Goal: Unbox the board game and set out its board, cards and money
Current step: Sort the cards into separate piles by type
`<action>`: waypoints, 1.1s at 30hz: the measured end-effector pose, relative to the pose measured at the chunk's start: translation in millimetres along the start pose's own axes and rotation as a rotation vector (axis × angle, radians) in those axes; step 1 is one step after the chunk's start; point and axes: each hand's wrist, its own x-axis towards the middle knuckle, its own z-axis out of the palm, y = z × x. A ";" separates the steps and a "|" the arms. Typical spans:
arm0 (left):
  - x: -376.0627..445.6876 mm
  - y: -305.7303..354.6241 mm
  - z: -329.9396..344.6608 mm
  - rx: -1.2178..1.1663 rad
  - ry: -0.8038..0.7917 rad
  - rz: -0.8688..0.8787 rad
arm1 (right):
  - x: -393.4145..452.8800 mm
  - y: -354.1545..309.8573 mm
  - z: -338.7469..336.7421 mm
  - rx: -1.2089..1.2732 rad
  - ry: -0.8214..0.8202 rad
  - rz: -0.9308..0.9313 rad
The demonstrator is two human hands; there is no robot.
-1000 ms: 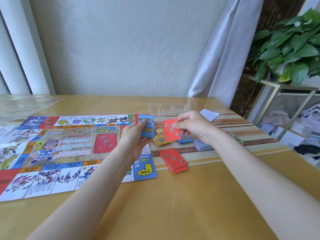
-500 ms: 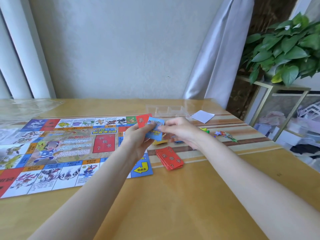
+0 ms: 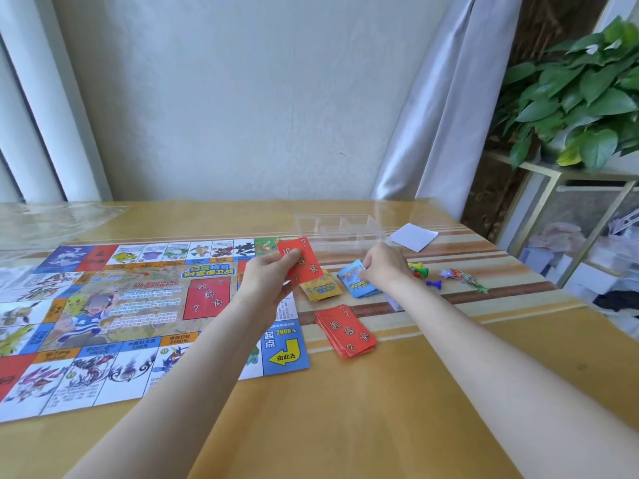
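left hand (image 3: 268, 283) grips a red "机会卡" card (image 3: 301, 260) (question marks printed), right hand (image 3: 385, 267) pinches blue cards (image 3: 356, 281)

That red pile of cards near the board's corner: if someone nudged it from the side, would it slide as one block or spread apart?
The red pile of cards would probably spread: its edges already sit fanned, not squared. The cards look thin and glossy, so they likely slip over each other. The table looks smooth and shiny, so the bottom card may slide too.
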 end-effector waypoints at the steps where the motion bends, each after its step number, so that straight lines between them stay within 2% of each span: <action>1: -0.3 -0.1 0.1 -0.006 0.005 -0.001 | -1.9 -1.6 2.0 -0.037 0.024 -0.019; 3: -0.4 0.4 -0.1 -0.016 0.019 0.002 | -1.8 -4.9 1.6 -0.079 0.067 -0.081; 5: -0.1 0.2 0.5 -0.011 0.021 0.016 | -0.9 -8.8 -4.8 0.070 0.094 -0.123; 6: -0.7 -0.3 1.8 -0.001 0.014 0.026 | -4.8 -13.2 -10.1 0.254 0.043 -0.143; 8: -3.4 -2.4 6.5 0.025 -0.019 0.048 | -18.2 -22.9 -21.2 0.617 -0.202 -0.202; 10: -9.4 -5.4 12.0 0.052 -0.084 0.062 | -32.1 -24.3 -26.8 0.717 -0.335 -0.259; 12: -15.7 -9.1 13.9 0.144 -0.150 0.052 | -40.4 -17.2 -28.5 0.667 -0.324 -0.281; 15: -25.3 -9.8 7.0 0.439 -0.150 0.000 | -51.4 1.3 -26.3 0.548 -0.341 -0.165; 19: -43.6 -5.2 1.7 0.709 -0.195 -0.094 | -63.9 15.3 -11.4 0.213 -0.292 -0.096; 22: -55.3 -2.6 5.8 0.732 -0.251 -0.130 | -73.7 9.5 -8.6 0.085 -0.233 -0.105; 25: -58.8 -2.5 9.4 0.638 -0.300 -0.151 | -85.9 -2.2 -2.7 0.011 -0.213 -0.163; 29: -59.9 -5.7 11.5 0.618 -0.295 -0.146 | -89.9 -7.1 -2.4 -0.108 -0.179 -0.259; 33: -56.9 -0.9 12.3 0.618 -0.227 -0.130 | -87.5 -0.9 -22.0 -0.137 -0.415 -0.454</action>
